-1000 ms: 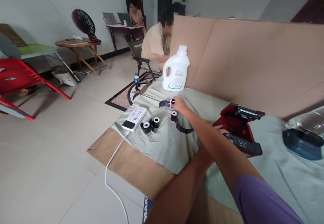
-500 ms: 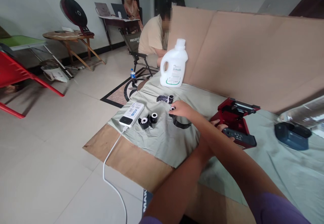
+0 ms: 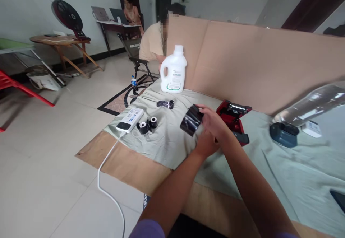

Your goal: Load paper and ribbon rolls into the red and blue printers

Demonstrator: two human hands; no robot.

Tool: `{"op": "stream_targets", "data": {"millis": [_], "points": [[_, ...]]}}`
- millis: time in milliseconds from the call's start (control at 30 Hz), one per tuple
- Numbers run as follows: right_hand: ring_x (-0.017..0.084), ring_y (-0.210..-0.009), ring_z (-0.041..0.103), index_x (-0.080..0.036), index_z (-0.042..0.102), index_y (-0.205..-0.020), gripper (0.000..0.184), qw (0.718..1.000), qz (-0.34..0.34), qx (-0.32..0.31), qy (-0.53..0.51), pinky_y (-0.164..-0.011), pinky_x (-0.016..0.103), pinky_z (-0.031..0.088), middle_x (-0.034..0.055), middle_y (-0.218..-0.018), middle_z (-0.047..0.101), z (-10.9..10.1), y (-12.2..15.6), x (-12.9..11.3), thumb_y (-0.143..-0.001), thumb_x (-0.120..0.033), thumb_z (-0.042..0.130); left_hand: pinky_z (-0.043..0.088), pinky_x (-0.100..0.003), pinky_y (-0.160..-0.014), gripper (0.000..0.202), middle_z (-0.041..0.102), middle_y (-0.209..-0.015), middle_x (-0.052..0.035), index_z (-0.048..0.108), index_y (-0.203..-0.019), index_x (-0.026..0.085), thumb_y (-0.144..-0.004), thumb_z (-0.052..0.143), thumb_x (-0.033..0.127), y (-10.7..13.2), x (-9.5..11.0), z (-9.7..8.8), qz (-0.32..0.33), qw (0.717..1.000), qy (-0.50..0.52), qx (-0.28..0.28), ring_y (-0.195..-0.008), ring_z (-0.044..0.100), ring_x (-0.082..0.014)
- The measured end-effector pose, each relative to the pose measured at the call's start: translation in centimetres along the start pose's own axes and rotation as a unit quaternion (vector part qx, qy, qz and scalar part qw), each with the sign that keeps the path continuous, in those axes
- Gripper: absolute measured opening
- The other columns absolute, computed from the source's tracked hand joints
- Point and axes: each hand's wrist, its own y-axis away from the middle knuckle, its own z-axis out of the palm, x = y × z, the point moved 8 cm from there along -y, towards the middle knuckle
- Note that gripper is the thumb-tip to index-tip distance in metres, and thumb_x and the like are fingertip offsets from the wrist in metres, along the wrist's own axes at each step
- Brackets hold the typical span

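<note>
My right hand (image 3: pixel 212 119) is closed on a strip of glossy black ribbon (image 3: pixel 191 119) and holds it up above the grey-green cloth (image 3: pixel 167 144). My left hand (image 3: pixel 205 143) sits just under the right one, and its fingers are hidden behind it. To the right of both hands stands a red label printer (image 3: pixel 233 117) with its lid up. Two black ribbon rolls (image 3: pixel 147 125) lie on the cloth to the left, and a third roll (image 3: pixel 165 104) lies farther back.
A white power bank (image 3: pixel 130 119) with a white cable (image 3: pixel 107 159) lies at the cloth's left edge. A white jug (image 3: pixel 174 71) stands before a cardboard wall (image 3: pixel 256 58). A dark blue device (image 3: pixel 283 134) and a clear bottle (image 3: pixel 309 103) are at the right. A person (image 3: pixel 152 40) sits behind.
My right hand drew back from the far rolls and lifted the black ribbon off the cloth. My left hand left the red printer and came in under the right hand.
</note>
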Motion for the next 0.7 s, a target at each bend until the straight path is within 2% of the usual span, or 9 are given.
{"op": "stream_targets", "data": {"millis": [100, 200, 300, 400, 567, 700], "points": [[0.011, -0.054, 0.047, -0.023, 0.068, -0.106, 0.037, 1.0, 0.003, 0.011, -0.02, -0.047, 0.024, 0.033, -0.0015, -0.072, 0.059, -2.5, 2.5, -1.6, -0.07, -0.025, 0.063, 0.045, -0.051, -0.107, 0.046, 0.057, -0.13, -0.0169, 0.051, -0.128, 0.016, -0.088, 0.06, 0.037, 0.3, 0.3, -0.1, 0.015, 1.0, -0.022, -0.001, -0.13, 0.05, -0.0344], [0.009, -0.047, 0.044, -0.026, 0.063, -0.121, 0.046, 0.998, 0.06, -0.004, -0.008, -0.043, 0.022, 0.029, -0.0021, -0.069, 0.061, -4.9, 4.5, -2.3, -0.075, -0.026, 0.061, 0.046, -0.047, -0.107, 0.034, 0.057, -0.128, -0.0131, 0.055, -0.12, 0.02, -0.093, 0.053, 0.042, 0.5, 0.4, -0.3, 0.013, 1.0, -0.008, 0.002, -0.126, 0.053, -0.0292], [0.01, -0.049, 0.05, -0.025, 0.059, -0.127, 0.048, 0.995, 0.1, -0.009, -0.006, -0.041, 0.02, 0.03, -0.0004, -0.072, 0.064, -7.4, 6.0, -2.7, -0.079, -0.028, 0.061, 0.039, -0.046, -0.113, 0.033, 0.054, -0.136, -0.0091, 0.052, -0.124, 0.024, -0.094, 0.052, 0.037, 0.5, 0.9, -0.6, 0.025, 1.0, 0.016, 0.006, -0.132, 0.049, -0.0257], [0.012, -0.055, 0.057, -0.023, 0.058, -0.129, 0.051, 0.996, 0.091, -0.021, -0.013, -0.04, 0.019, 0.032, 0.0012, -0.075, 0.066, -9.4, 6.8, -3.3, -0.078, -0.027, 0.065, 0.037, -0.046, -0.115, 0.037, 0.05, -0.143, -0.0091, 0.05, -0.13, 0.025, -0.095, 0.051, 0.034, 0.4, 1.3, -0.7, 0.028, 0.999, 0.025, -0.007, -0.134, 0.047, -0.0255], [0.016, -0.064, 0.065, -0.024, 0.054, -0.131, 0.064, 0.996, 0.068, -0.041, 0.041, -0.042, 0.02, 0.038, 0.0046, -0.085, 0.07, -11.3, 7.1, -3.6, -0.073, -0.026, 0.079, 0.036, -0.045, -0.115, 0.04, 0.048, -0.144, -0.0105, 0.049, -0.134, 0.023, -0.096, 0.049, 0.036, 0.3, 1.5, -0.7, 0.034, 0.999, 0.023, -0.006, -0.135, 0.046, -0.0255], [0.013, -0.059, 0.063, -0.021, 0.058, -0.116, 0.053, 0.995, 0.038, -0.071, 0.064, -0.042, 0.02, 0.036, 0.0058, -0.089, 0.07, -11.5, 6.9, -3.8, -0.071, -0.033, 0.082, 0.038, -0.045, -0.113, 0.042, 0.048, -0.142, -0.0117, 0.048, -0.135, 0.023, -0.097, 0.047, 0.041, 0.3, 1.2, -0.5, 0.034, 0.999, 0.01, -0.006, -0.134, 0.045, -0.0255]]}}
